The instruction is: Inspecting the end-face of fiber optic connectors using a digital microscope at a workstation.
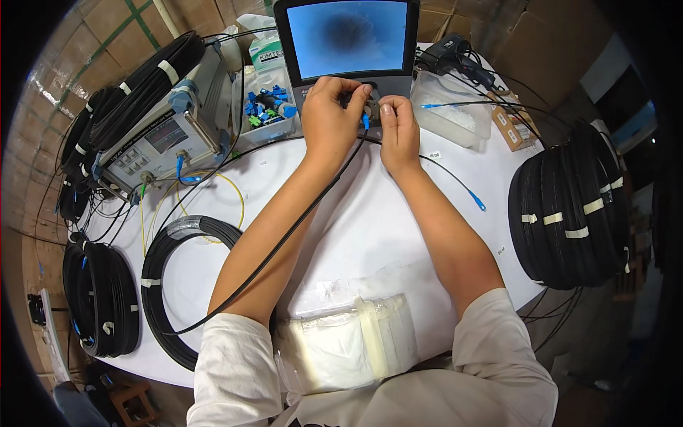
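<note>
Centrally, at the desk's (pixel 370 235) far edge, both hands work together: left hand (pixel 329 117) steadies the inspection scope's (pixel 348 43) port while right hand (pixel 398 128) pinches the blue connector (pixel 366 121) there, its black cable (pixel 284 242) trailing toward the near-left coil (pixel 171 285).

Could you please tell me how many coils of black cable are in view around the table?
5, possibly more hidden: one coil on the grey instrument, one at the far left edge, one at the lower left edge, one flat beside the left forearm, and one large bundle at right.
</note>
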{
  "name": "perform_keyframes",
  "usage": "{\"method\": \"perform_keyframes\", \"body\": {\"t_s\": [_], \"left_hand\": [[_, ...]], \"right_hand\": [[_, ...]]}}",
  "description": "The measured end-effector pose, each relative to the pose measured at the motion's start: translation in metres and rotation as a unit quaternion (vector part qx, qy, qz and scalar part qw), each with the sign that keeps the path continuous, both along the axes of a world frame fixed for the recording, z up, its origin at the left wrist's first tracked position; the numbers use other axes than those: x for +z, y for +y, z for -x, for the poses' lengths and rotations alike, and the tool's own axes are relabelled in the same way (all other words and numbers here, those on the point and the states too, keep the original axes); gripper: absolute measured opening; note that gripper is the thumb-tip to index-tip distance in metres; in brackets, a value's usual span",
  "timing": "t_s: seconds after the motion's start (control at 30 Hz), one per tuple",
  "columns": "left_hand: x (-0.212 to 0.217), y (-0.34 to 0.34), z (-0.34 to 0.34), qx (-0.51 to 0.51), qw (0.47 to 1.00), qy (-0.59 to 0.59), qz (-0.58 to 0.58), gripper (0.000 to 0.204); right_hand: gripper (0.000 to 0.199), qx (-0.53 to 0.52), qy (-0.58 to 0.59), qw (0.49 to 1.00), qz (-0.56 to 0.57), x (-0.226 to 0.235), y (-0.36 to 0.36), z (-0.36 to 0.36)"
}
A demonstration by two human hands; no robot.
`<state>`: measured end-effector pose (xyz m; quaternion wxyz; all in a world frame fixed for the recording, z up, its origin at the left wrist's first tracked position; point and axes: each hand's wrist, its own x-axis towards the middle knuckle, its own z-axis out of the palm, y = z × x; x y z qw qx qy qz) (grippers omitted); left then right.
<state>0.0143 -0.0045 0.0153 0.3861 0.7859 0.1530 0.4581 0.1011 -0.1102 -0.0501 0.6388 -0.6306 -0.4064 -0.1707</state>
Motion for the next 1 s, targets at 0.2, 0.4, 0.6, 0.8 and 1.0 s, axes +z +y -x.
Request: {"method": "perform_keyframes", "body": {"t_s": [0.2,0.4,0.6,0.8,1.0], "left_hand": [[0.001,-0.001,0.001,0.002,1.0,0.001,0.005,0.022],[-0.004,0.009,0.011,-0.004,1.0,0.007,-0.004,0.023],[-0.005,0.004,0.02,-0.012,1.0,0.002,-0.017,0.019],[-0.009,0.008,0.023,0.008,1.0,0.009,-0.019,0.021],[-0.008,0.002,0.022,0.015,0.999,0.025,0.025,0.023]], "right_hand": [[0.018,-0.003,-0.015,1.0,-0.005,0.0,0.0,0.0],[0.024,0.019,0.03,0.999,0.021,0.001,-0.001,0.006],[0.032,0.041,0.076,0.996,0.001,0.002,-0.002,-0.001],[0.035,0.073,0.128,0.988,0.04,0.006,-0.003,0.004],[0.037,0.132,0.186,0.973,0.041,0.005,-0.006,-0.001]]}}
